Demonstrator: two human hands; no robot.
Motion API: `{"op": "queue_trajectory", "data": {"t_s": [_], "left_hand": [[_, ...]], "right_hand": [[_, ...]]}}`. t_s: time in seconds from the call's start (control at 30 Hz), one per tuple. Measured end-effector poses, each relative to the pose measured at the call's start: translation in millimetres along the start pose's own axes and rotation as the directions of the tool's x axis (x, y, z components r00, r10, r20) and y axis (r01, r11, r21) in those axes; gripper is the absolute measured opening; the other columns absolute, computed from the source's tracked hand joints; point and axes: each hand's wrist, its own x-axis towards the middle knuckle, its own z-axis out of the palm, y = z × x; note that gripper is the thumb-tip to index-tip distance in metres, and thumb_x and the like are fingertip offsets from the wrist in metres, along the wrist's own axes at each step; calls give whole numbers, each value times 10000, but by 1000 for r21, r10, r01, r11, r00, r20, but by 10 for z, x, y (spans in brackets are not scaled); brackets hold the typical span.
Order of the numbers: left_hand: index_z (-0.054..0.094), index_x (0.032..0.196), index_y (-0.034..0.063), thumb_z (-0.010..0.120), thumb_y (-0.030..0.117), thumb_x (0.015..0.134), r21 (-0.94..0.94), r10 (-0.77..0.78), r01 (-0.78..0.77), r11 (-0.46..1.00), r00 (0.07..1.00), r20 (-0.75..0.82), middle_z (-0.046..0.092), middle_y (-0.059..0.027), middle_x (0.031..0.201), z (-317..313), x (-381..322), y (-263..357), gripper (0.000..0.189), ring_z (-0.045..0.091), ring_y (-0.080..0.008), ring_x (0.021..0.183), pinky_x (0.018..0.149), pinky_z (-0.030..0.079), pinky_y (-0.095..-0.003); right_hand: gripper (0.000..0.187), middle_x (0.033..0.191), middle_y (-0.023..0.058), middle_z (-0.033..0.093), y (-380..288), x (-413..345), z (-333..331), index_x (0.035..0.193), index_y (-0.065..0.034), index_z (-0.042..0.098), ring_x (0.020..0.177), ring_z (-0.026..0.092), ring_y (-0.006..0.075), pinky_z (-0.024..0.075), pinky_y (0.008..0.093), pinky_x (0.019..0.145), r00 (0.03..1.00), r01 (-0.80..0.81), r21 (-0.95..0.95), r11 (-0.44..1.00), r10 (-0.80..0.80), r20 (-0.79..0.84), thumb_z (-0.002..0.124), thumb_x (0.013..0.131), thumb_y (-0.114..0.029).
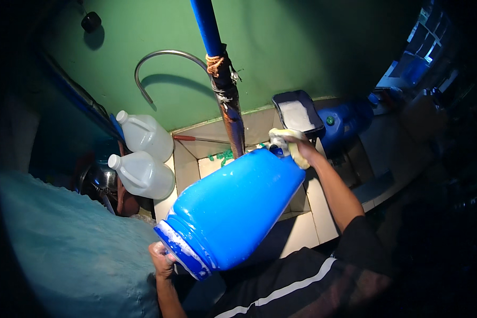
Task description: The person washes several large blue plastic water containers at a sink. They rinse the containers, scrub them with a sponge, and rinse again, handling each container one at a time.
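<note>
A large blue plastic water container (234,206) lies tilted across the tiled sink, its wide dark blue lid (183,250) towards me and streaked with suds. My left hand (161,258) grips the container at the lid end; the fingers are partly hidden behind the lid. At the far end, my right hand (304,149) holds a foamy yellowish sponge or cloth (300,159) against the container. Close to this hand, a small dark blue fitting (276,150), perhaps a spigot, shows on the container among the foam.
Two translucent plastic jugs (145,175) stand left of the tiled sink (314,216). A wrapped pipe (229,107) with a curved metal faucet (171,51) rises behind it. Back right are a dark basin (298,113) with whitish contents and a blue jerrycan (342,123). A red-handled rod (185,138) crosses the sink.
</note>
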Motion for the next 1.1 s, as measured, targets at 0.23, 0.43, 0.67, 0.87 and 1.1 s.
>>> {"op": "queue_trajectory", "data": {"t_s": [0.23, 0.43, 0.67, 0.87, 1.1], "left_hand": [[715, 936, -38, 903, 457, 738, -137, 13, 5, 991, 992, 128, 703, -19, 847, 209, -19, 22, 566, 620, -89, 741, 666, 496, -257], [687, 896, -19, 792, 389, 884, -137, -22, 35, 990, 995, 95, 640, 14, 782, 476, 50, -23, 422, 561, -67, 683, 613, 451, -251], [627, 824, 5, 637, 254, 961, 315, 187, -240, 918, 964, 189, 626, -13, 769, 456, 128, -115, 284, 560, -98, 709, 614, 436, -283], [624, 898, 7, 585, 544, 972, -74, 135, -132, 988, 990, 33, 644, -56, 761, 89, -259, -106, 544, 596, -141, 633, 553, 457, -284], [634, 877, -5, 643, 590, 933, -33, 64, -66, 997, 997, -52, 632, -14, 748, 343, -245, -178, 597, 589, -125, 666, 591, 468, -294]], "right_hand": [[212, 927, 93, 731, -392, -240, 345, 1083, -3, 690, 868, 712, 220, 559, 345, 795, 968, 237, -419, 876, -175, 181, 625, 897, -82], [208, 1095, 145, 711, -492, -515, 881, 1093, -36, 709, 1040, 684, 280, 539, 418, 925, 970, 207, 11, 978, -207, 129, 640, 914, -117], [492, 1262, 232, 644, -530, -1331, 1576, 1189, -59, 712, 1226, 577, 416, 370, 538, 1118, 535, 821, -417, 390, -781, 324, 720, 817, -379], [372, 865, 55, 689, 435, 95, 304, 1141, -51, 641, 692, 668, 144, 577, 299, 627, 992, 127, 383, 915, -110, -68, 611, 945, -365], [617, 1330, 134, 641, 1641, -701, 1417, 1329, -97, 608, 1197, 613, 315, 496, 495, 1016, 899, -266, 887, 378, 429, 87, 346, 1012, -557]]}}
